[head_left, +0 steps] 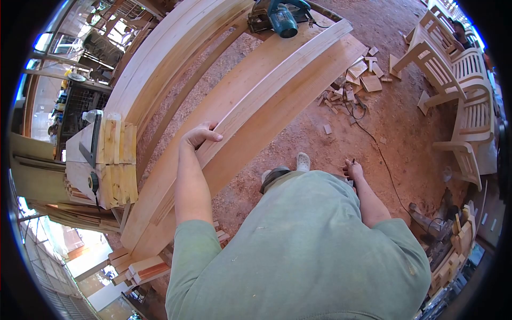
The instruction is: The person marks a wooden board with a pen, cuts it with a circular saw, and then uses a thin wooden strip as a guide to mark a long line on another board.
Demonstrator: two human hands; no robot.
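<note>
My left hand (202,135) is closed over the upper edge of a long wooden plank (256,101), thumb on the near side. This plank stands on edge along a wide, flat board (240,88) and runs diagonally away from me. Low at my right side, my right hand (353,169) has its fingers curled around a small dark item, too small to name. A teal corded power tool (282,21), which looks like a circular saw, rests at the far end of the boards.
Thick light beams (154,58) lie left of the boards. A try square (92,143) and a tape measure (94,183) sit by stacked wood blocks (118,160). Offcuts (368,74) and a black cord (381,146) cover the dirt floor. Wooden chairs (472,96) stand right, near another person.
</note>
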